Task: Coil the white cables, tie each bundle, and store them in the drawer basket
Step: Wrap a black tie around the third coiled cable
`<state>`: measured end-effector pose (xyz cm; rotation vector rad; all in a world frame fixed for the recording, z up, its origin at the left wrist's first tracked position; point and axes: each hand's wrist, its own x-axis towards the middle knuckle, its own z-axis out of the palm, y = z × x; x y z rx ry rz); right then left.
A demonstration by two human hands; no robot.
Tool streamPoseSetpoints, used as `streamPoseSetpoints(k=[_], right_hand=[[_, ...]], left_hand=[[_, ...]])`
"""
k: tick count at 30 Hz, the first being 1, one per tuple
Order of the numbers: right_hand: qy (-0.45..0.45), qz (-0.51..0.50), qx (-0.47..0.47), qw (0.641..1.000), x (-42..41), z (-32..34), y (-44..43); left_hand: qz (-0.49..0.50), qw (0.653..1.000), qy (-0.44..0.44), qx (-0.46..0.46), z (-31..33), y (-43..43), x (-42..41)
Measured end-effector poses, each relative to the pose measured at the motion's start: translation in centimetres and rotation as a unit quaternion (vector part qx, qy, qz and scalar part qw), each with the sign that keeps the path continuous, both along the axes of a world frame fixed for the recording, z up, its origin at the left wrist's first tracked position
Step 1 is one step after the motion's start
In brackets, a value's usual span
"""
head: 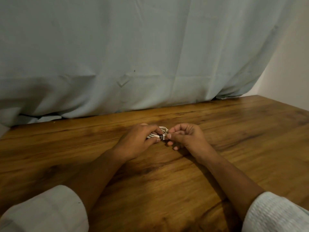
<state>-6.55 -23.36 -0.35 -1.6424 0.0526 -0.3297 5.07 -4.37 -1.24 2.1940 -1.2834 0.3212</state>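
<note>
A small coiled white cable bundle (163, 130) sits between my two hands, low over the middle of the wooden table (234, 131). A dark tie (160, 136) wraps around the bundle's middle. My left hand (137, 141) grips the bundle from the left, thumb beside the tie. My right hand (185, 136) pinches the bundle's right end between thumb and forefinger. Most of the coil is hidden inside my left hand. No drawer or basket is in view.
A pale blue cloth (133, 56) hangs along the table's far edge and covers the background. A white wall (291, 64) stands at the right. Both forearms in pushed-up white sleeves (41, 210) rest over the near table.
</note>
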Motion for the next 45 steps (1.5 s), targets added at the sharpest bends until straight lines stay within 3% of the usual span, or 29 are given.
streamPoseSetpoints(k=[5,14,23,28,34,38,45], right_hand=[[0.001,-0.007,-0.020,1.000,0.2,-0.1,-0.3],[-0.003,-0.037,-0.170,0.985,0.7,-0.4,-0.7],[0.000,-0.083,-0.308,0.948,0.4,0.1,-0.8],[-0.022,-0.092,-0.408,0.908,0.5,0.4,-0.3],[-0.048,-0.079,-0.459,0.884,0.3,0.6,0.5],[-0.063,-0.082,-0.450,0.887,0.5,0.5,0.6],[-0.057,-0.067,-0.328,0.940,1.0,-0.3,0.4]], left_hand=[[0.012,1.000,-0.005,0.008,-0.2,-0.1,0.3],[0.011,1.000,0.023,-0.013,-0.3,0.1,0.0],[0.009,0.999,0.037,-0.021,-0.2,0.0,-0.2],[0.003,0.999,0.036,-0.022,-0.2,-0.1,-0.3],[-0.002,0.999,0.035,-0.025,-0.2,-0.2,-0.4],[-0.001,0.999,0.032,-0.028,-0.1,-0.2,-0.5],[-0.004,0.998,0.047,-0.034,0.0,-0.1,-0.5]])
